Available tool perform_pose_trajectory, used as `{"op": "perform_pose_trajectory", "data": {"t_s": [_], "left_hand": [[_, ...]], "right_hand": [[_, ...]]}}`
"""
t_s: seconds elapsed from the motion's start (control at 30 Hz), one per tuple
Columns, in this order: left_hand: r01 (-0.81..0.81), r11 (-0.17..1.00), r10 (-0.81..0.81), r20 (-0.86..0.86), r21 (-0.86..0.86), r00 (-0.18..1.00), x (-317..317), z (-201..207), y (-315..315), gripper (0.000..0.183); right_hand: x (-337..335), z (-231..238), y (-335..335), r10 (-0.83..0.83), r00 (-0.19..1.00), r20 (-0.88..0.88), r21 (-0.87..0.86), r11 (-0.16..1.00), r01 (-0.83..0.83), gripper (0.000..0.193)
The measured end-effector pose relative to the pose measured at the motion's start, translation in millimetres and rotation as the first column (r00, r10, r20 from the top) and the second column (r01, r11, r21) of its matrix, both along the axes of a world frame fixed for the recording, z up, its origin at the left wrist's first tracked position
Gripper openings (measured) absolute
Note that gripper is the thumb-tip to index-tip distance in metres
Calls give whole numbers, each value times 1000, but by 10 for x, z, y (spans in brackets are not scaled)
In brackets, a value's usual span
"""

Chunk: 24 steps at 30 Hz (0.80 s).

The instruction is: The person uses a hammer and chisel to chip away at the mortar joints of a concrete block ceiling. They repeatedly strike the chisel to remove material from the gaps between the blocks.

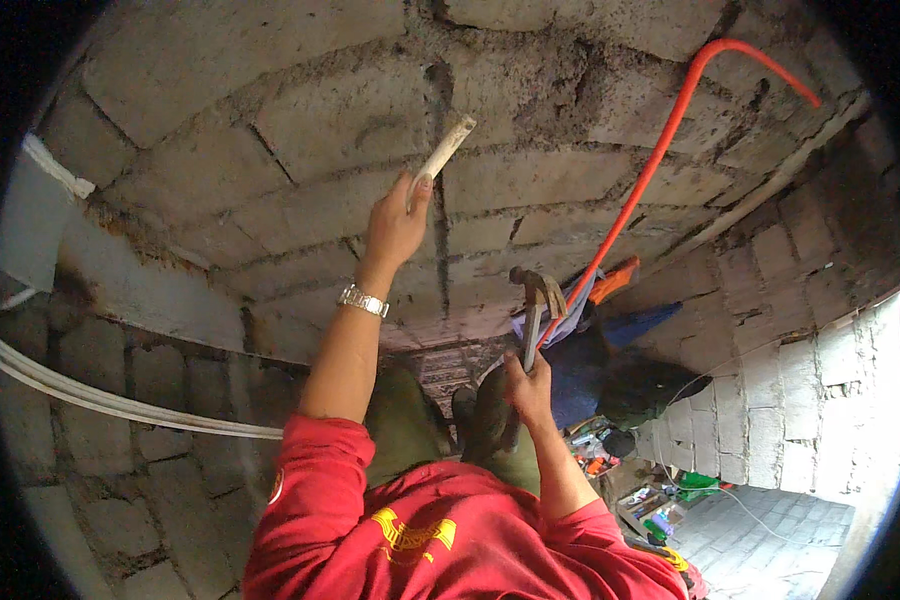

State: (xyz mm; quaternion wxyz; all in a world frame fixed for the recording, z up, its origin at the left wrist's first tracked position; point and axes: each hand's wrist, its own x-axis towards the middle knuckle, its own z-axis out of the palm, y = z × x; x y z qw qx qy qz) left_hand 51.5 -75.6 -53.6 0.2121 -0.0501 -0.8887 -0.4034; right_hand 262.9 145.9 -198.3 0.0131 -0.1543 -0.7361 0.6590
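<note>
Holding a pale stick point(445, 155) in the left fingers point(422, 190), aslant up-right; gripping a hammer point(532, 322) head-up in the right fingers point(516, 372), lower, rightward, well apart from the stick.

An unfinished building, it seems, or a construction site: bare block walls point(320, 110) with rough mortar joints point(441, 200), a long bent red tube point(654, 165) and a claw hammer point(533, 315) show it

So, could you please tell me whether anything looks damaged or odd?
Yes, the concrete-block wall looks damaged: a dark vertical groove runs beside the left hand, and a rough, pitted patch farther right breaks the surface.
</note>
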Motion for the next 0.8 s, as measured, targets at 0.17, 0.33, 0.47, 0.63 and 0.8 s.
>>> {"op": "perform_pose_trajectory", "data": {"t_s": [0.17,0.33,0.47,0.63,0.8], "left_hand": [[21,1000,-19,110,-16,994,56,-5,-6,47],[3,1000,-2,43,-6,999,58,-77,52,45],[41,998,-43,61,36,997,-44,-239,-90,44],[160,975,-151,-69,152,986,-78,-273,38,38],[178,982,-169,-117,64,979,39,-196,55,31]], "right_hand": [[-168,602,-91,42,997,-69,33,999,-39,22],[-456,1026,-176,122,922,-368,172,983,-61,28],[-804,1320,-252,248,787,-565,320,945,-67,17],[-1505,1263,-320,256,805,-535,486,873,45,17],[-1442,1406,-451,325,871,-369,598,800,-45,20]]}}
